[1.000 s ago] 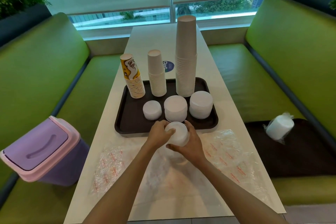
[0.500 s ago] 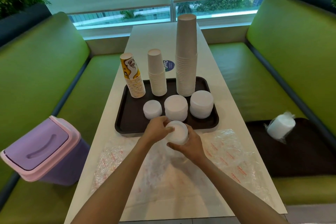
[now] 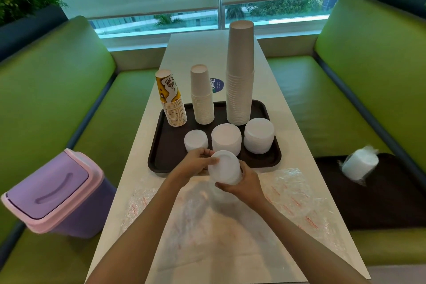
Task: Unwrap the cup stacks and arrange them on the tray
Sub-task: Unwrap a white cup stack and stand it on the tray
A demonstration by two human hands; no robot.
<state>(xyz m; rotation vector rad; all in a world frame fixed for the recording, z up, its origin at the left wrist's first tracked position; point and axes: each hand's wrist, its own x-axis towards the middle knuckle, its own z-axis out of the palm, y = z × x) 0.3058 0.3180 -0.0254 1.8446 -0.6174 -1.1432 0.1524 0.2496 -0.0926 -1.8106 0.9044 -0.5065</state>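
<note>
1. White lid stack (image 3: 224,168) held in both hands just above the near rim of the tray (image 3: 159,157), over the table edge of it, not set down yet.
2. Right hand (image 3: 244,182) cups the stack from below and the side, fingers wrapped round it. Left hand (image 3: 196,162) pinches the stack's top left edge.
3. Whether any clear wrap is on this stack: cannot tell, too blurred.
4. Risk: stack is tilted, so loose lids could slide off and scatter if the grip loosens before it is down.
5. Risk: free room on the tray's near strip looks tight; setting down carelessly could bump the small lid stack (image 3: 196,140) or middle lid stack (image 3: 226,138).
6. Risk: tall cup stack (image 3: 239,76) looks top-heavy; a jolt to the tray might topple it.
7. Count on tray: three cup stacks, adding the printed cup stack (image 3: 171,99) and short white cup stack (image 3: 202,94); three lid stacks, including the right lid stack (image 3: 259,138).
8. Off tray: one wrapped stack (image 3: 359,165) lies on the right bench; empty wrappers (image 3: 297,193) on the table (image 3: 191,53); one purple bin (image 3: 50,193) on the left.
</note>
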